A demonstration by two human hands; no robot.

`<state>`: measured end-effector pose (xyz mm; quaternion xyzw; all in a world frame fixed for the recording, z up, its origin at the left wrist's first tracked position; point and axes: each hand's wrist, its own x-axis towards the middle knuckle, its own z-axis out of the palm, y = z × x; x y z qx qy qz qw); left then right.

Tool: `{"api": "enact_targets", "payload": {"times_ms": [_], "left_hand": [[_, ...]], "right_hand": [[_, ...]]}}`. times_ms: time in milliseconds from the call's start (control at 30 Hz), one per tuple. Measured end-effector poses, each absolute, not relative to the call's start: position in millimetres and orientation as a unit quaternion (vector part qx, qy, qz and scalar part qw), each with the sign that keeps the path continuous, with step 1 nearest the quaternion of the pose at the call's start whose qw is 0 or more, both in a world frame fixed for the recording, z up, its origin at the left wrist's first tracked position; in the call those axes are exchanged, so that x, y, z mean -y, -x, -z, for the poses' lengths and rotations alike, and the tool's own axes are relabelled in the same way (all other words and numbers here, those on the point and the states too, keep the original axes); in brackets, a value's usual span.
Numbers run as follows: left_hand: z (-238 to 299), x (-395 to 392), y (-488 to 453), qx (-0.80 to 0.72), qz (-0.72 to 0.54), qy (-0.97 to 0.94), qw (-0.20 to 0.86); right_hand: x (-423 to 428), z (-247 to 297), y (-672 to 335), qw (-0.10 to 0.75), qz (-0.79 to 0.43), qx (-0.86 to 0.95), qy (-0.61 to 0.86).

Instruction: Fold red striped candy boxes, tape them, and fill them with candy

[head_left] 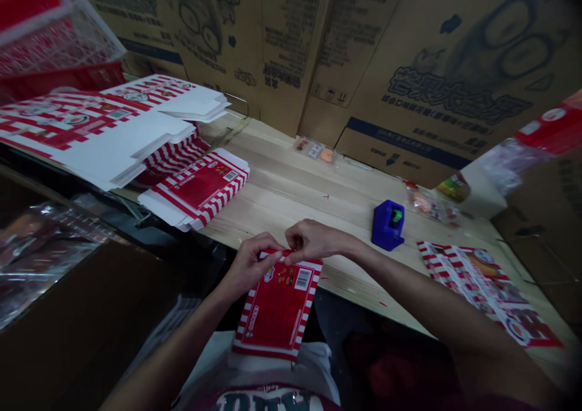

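A red carton with white stripes and a barcode [277, 308] stands tilted against my body at the table's front edge. My left hand [254, 259] pinches its top edge with thumb and fingers. On the same edge, my right hand [311, 241] grips just to the right, its fingers curled and thumb pressed down. The two hands nearly touch. The carton's far side is hidden from me. Left of my hands lies a folded red-and-white carton [200, 183] with white flaps spread out.
Stacked flat printed cartons [109, 126] lie at the left, near a red and white basket [63, 41]. A blue tape dispenser [387, 224] stands right of centre. Printed red-striped sheets [491, 293] lie at the right. Large cardboard boxes [282, 41] wall the back of the wooden table [291, 196].
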<state>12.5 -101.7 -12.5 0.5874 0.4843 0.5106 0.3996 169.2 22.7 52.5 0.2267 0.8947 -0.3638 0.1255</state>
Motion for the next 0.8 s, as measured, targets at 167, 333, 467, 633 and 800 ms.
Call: {"api": "enact_targets", "payload": {"times_ms": [167, 333, 467, 633, 800], "left_hand": [[6, 103, -11, -0.469, -0.520, -0.581, 0.415], [0, 104, -7, -0.432, -0.549, -0.568, 0.435], [3, 99, -1, -0.467, -0.594, -0.486, 0.440], [21, 91, 19, -0.572, -0.723, -0.153, 0.356], [55, 106, 38, -0.700, -0.642, -0.202, 0.238]], "right_hand": [[-28, -38, -175, 0.095, 0.519, -0.821, -0.219], [-32, -20, -183, 0.093, 0.747, -0.634, -0.179], [-35, -3, -184, -0.009, 0.841, -0.494, -0.218], [-47, 13, -199, -0.148, 0.852, -0.437, -0.247], [-54, 41, -212, -0.066, 0.780, -0.568, -0.254]]}}
